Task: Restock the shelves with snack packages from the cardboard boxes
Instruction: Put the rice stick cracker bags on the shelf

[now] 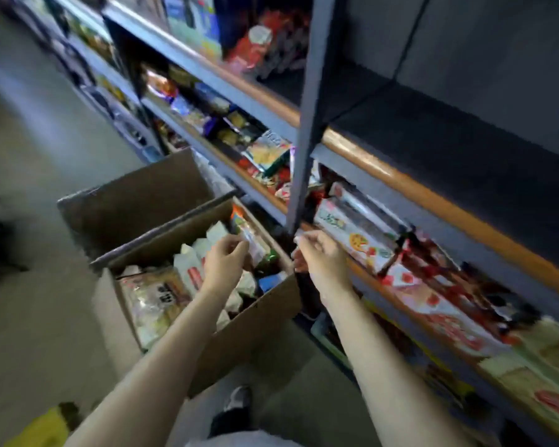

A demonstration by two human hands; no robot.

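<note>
Grey shelves [400,201] of snacks run along the right. Left hand [225,258] pinches a clear snack package [250,238] over the near cardboard box [239,337]; right hand [320,256] pinches something small, blurred.

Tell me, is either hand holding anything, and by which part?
The left hand pinches a clear snack packet by its lower end, over the cardboard box. The right hand has curled fingers with something pale at the tips; too blurred to name.

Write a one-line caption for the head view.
Left hand grips a snack package over the open cardboard box beside stocked shelves.
</note>
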